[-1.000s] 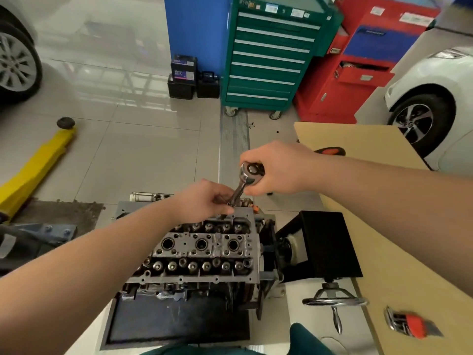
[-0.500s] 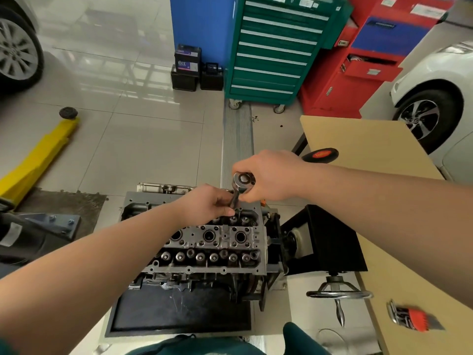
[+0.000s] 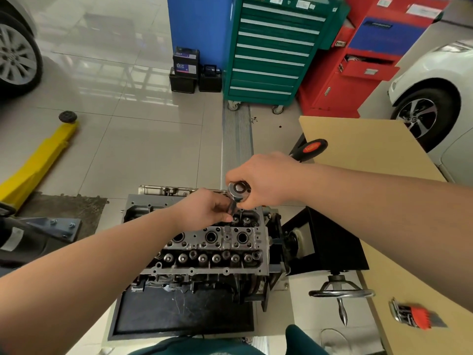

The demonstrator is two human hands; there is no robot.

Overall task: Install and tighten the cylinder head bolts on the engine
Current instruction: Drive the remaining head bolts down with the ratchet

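Observation:
The grey cylinder head point(image 3: 212, 242) sits on an engine stand in the lower middle of the view, its far edge under my hands. A chrome ratchet point(image 3: 237, 191) stands over the head's far right corner; its black and red handle end point(image 3: 311, 147) sticks out behind my right hand. My right hand point(image 3: 266, 180) grips the ratchet at its round head. My left hand point(image 3: 204, 208) pinches the extension and socket below it, just above the head. The bolt under the socket is hidden by my fingers.
A tan board table point(image 3: 371, 147) runs along the right, with a red socket holder point(image 3: 414, 313) near its front. The stand's chrome handwheel point(image 3: 341, 293) juts out at right. A yellow lift arm point(image 3: 38, 160) lies left; a green tool cabinet point(image 3: 273, 47), batteries and cars stand behind.
Both hands with the ratchet have sunk toward the cylinder head, and the ratchet handle has swung so its red end shows further right. The camera view has tilted up slightly.

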